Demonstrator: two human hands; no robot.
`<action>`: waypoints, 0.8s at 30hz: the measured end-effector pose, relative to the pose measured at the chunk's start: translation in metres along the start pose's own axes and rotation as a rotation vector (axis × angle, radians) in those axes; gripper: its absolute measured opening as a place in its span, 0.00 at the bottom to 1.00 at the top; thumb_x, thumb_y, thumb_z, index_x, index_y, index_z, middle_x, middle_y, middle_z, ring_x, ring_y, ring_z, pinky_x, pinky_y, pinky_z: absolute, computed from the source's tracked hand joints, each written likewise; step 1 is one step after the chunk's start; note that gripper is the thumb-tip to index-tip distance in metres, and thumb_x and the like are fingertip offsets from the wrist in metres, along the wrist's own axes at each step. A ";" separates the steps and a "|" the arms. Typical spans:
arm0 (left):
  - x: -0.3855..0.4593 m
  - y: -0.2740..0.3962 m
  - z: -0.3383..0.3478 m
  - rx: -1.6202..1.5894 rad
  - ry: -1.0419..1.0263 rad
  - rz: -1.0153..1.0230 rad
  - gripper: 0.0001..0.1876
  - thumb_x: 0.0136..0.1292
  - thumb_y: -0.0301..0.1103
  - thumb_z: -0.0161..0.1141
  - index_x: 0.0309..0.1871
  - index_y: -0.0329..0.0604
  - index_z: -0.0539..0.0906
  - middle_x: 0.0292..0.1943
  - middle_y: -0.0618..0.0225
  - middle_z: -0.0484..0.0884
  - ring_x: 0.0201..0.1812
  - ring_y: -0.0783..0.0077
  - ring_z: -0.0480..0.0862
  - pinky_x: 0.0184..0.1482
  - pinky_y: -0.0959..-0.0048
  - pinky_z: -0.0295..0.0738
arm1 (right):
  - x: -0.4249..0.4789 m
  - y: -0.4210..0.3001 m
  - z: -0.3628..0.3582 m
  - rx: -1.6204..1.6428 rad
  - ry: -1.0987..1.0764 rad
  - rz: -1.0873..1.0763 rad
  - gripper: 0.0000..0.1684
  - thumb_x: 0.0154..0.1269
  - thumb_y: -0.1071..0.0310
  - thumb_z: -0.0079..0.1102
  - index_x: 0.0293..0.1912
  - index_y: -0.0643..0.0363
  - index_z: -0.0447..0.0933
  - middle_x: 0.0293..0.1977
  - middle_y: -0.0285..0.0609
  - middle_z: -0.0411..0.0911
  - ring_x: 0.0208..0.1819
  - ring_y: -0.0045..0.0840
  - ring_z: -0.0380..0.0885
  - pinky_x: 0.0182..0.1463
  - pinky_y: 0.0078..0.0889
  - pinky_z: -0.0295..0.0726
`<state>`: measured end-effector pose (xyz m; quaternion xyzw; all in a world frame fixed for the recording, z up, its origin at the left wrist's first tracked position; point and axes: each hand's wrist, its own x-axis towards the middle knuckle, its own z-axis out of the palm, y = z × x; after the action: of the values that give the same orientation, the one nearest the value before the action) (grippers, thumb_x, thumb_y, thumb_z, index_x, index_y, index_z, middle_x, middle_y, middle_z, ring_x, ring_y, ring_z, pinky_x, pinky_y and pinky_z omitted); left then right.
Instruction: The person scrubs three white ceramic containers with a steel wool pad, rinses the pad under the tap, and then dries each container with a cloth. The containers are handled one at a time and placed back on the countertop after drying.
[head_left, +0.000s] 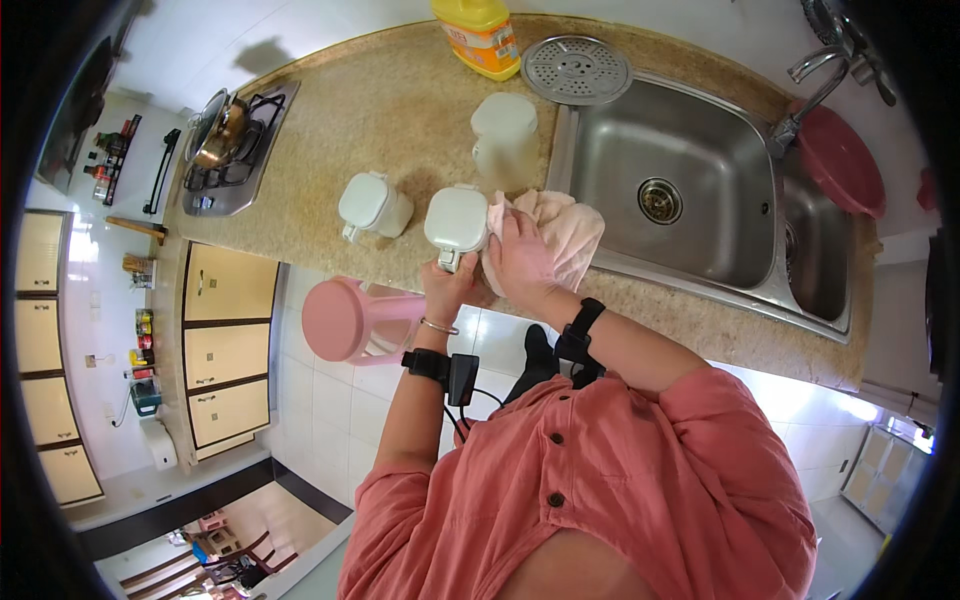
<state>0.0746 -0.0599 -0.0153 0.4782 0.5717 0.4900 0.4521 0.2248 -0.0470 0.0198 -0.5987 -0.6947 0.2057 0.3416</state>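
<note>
My left hand (448, 283) grips the handle side of a white lidded plastic canister (457, 218) at the counter's front edge. Against the canister's right side, my right hand (523, 259) presses a pale pink cloth (571, 232), which spreads towards the sink. To the left stands a similar white lidded canister (365, 201), apart from the held one. Behind the cloth is another pale lidded container (504, 124); its lower part looks blurred. All these lids are closed.
A steel double sink (675, 172) with a faucet (814, 90) lies right, a pink basin (840, 161) over its far bowl. Behind are a perforated steel plate (577, 70) and a yellow bottle (480, 41). A gas stove (247, 169) holds a pot (217, 135); a pink stool (331, 319) stands below.
</note>
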 end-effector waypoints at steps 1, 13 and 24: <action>0.000 0.003 0.002 -0.039 0.016 0.023 0.09 0.62 0.36 0.64 0.30 0.42 0.79 0.20 0.80 0.74 0.20 0.89 0.68 0.20 0.84 0.60 | 0.002 -0.002 -0.002 -0.069 -0.076 0.032 0.26 0.62 0.63 0.50 0.57 0.66 0.65 0.49 0.56 0.71 0.51 0.46 0.72 0.51 0.41 0.74; 0.026 0.000 -0.028 -0.046 0.061 -0.020 0.13 0.61 0.39 0.64 0.25 0.43 0.77 0.18 0.79 0.73 0.19 0.86 0.69 0.20 0.81 0.63 | 0.033 -0.004 -0.019 -0.210 -0.570 -0.257 0.14 0.55 0.64 0.52 0.32 0.65 0.79 0.30 0.55 0.80 0.36 0.45 0.80 0.40 0.45 0.77; 0.043 0.011 -0.026 0.221 0.235 0.072 0.14 0.59 0.39 0.65 0.31 0.36 0.78 0.21 0.72 0.78 0.21 0.81 0.76 0.25 0.77 0.71 | 0.024 0.092 -0.123 0.421 -0.314 0.405 0.22 0.62 0.54 0.54 0.36 0.68 0.75 0.26 0.46 0.76 0.28 0.22 0.72 0.34 0.29 0.72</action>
<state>0.0446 -0.0198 -0.0040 0.4845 0.6534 0.4928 0.3089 0.3763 -0.0207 0.0451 -0.6020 -0.5480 0.4981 0.2989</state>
